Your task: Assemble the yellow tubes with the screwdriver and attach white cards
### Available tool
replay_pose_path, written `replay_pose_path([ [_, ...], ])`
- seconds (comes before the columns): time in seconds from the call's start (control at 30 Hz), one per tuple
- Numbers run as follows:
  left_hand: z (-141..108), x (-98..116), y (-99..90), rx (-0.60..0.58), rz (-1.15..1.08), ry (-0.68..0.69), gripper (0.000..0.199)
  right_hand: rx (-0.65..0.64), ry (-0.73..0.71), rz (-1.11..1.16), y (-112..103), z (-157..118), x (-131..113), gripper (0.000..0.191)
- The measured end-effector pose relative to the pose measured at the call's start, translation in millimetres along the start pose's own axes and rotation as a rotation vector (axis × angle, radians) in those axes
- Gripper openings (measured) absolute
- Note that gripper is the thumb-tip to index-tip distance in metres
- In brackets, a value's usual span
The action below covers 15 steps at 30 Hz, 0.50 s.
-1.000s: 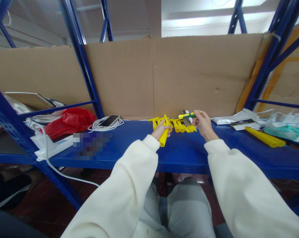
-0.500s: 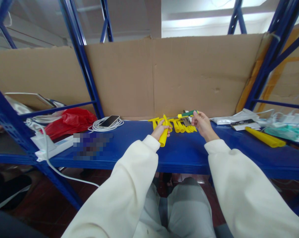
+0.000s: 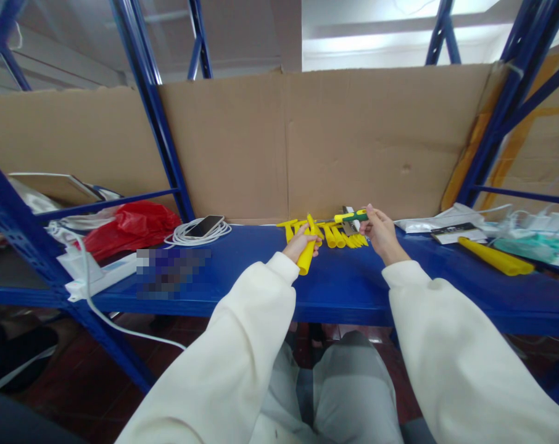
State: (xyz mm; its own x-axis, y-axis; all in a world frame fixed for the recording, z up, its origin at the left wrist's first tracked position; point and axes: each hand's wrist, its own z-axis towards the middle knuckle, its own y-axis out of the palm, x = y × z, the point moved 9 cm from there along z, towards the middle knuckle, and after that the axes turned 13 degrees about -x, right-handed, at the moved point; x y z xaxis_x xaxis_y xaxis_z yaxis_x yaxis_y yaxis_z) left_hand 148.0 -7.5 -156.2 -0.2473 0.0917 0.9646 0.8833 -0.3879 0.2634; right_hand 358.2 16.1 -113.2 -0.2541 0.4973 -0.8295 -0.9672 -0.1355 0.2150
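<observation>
My left hand (image 3: pixel 302 243) is closed around a yellow plastic tube (image 3: pixel 306 262), its wider end tilted down toward me. In my right hand (image 3: pixel 377 231) is a screwdriver (image 3: pixel 351 216) with a green and yellow handle, held by the fingers at the handle's end. Its thin shaft points left toward the upper part of the yellow tube; whether the tip touches it is too small to tell. Several more yellow tube pieces (image 3: pixel 337 237) lie in a row behind and between my hands. A small metallic-looking item (image 3: pixel 348 227) lies behind the screwdriver.
The blue shelf (image 3: pixel 256 280) has a cardboard panel (image 3: pixel 353 135) along its back. At left are a phone (image 3: pixel 205 226) on a coiled white cable (image 3: pixel 180 236), a red plastic bag (image 3: pixel 131 227) and a power strip (image 3: pixel 108 274). Larger yellow tubes (image 3: pixel 496 256) lie at right.
The screwdriver's handle end has dipped slightly and its angle has turned a little in my right fingers. My left hand and the yellow tube have hardly moved.
</observation>
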Motion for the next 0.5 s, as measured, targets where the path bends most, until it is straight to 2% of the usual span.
replay_pose_path([
  [0.17, 0.1, -0.4, -0.8, 0.003, 0.003, -0.002, 0.068, -0.052, 0.079, 0.122, 4.5, -0.4, 3.9, 0.034],
  [0.27, 1.2, -0.7, -2.3, 0.005, -0.001, 0.006, 0.07, -0.075, 0.094, 0.116, 5.8, 0.1, 5.3, 0.028],
  [0.37, 3.9, -1.7, -3.6, -0.009, -0.021, 0.016, 0.074, -0.069, 0.082, 0.056, 4.6, 1.1, 6.2, 0.036],
  [0.5, 6.2, -2.8, -4.8, -0.016, -0.028, 0.013, 0.073, -0.001, 0.058, -0.008, -1.4, 1.2, 6.9, 0.052],
])
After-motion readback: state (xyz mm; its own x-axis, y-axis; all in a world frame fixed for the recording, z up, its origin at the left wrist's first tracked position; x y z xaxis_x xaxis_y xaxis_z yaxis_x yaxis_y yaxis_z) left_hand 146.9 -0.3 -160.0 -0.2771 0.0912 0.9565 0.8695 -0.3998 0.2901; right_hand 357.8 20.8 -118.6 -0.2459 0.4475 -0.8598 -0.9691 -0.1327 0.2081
